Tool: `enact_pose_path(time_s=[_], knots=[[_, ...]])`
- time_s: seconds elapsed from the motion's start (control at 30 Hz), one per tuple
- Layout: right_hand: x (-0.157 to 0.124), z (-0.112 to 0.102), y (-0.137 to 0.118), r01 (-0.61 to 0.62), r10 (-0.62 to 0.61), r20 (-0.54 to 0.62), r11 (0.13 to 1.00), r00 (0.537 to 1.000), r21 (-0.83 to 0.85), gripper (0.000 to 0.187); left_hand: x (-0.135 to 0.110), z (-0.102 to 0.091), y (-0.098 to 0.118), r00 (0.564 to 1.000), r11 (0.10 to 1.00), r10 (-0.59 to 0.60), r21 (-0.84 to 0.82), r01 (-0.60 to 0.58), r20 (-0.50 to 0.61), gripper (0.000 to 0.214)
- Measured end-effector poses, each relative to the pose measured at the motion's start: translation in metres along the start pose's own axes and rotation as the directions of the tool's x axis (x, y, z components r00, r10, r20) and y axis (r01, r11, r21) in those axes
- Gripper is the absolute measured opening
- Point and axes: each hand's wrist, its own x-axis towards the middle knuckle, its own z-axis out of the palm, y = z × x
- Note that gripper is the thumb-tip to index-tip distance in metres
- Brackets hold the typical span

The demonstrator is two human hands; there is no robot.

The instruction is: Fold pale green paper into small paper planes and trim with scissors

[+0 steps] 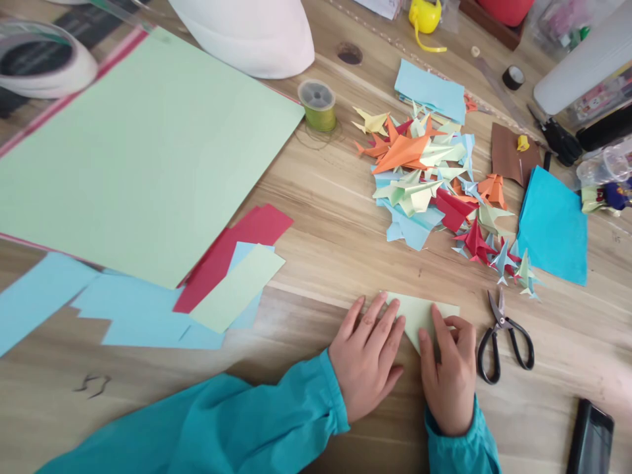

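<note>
A pale green sheet of paper [412, 308], folded to a triangular shape, lies flat on the table under both hands. My left hand [368, 359] rests flat on its left part, fingers stretched out and slightly spread. At the right side, my right hand [450, 375] holds the paper down with thumb and index finger, the other fingers curled in. Part of the paper is hidden beneath the hands. Just right of my right hand lie black-handled scissors [502, 336], blades slightly apart. Beyond the paper is a heap of folded paper planes and bird-like shapes [405, 151] in several colours.
At left are a large pale green sheet [123, 158], red strips [247, 227], light blue pieces [143, 309] and a tape roll [74, 69]. A spool of green thread [318, 108] stands behind. Bright blue paper [553, 227] and a phone [590, 438] lie at right.
</note>
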Motion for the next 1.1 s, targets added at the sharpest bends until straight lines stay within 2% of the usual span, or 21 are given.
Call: enact_pose_path(time_s=[0.3, 0.63, 1.1], knots=[[0.0003, -0.0008, -0.0017, -0.002, 0.002, -0.001, 1.0, 1.0, 0.017, 0.042, 0.0006, 0.0, -0.0014, 1.0, 1.0, 0.012, -0.021, -0.012, -0.018, 0.053], [0.0006, -0.0009, -0.0017, -0.013, 0.012, 0.013, 1.0, 1.0, 0.007, 0.042, 0.0022, -0.0015, -0.0037, 0.999, 1.0, 0.024, 0.01, -0.024, 0.039, 0.055], [0.0001, -0.0003, -0.0027, -0.02, 0.02, 0.012, 1.0, 1.0, 0.013, 0.042, 0.004, -0.0037, -0.007, 0.999, 0.999, 0.05, 0.005, -0.05, -0.001, 0.053]])
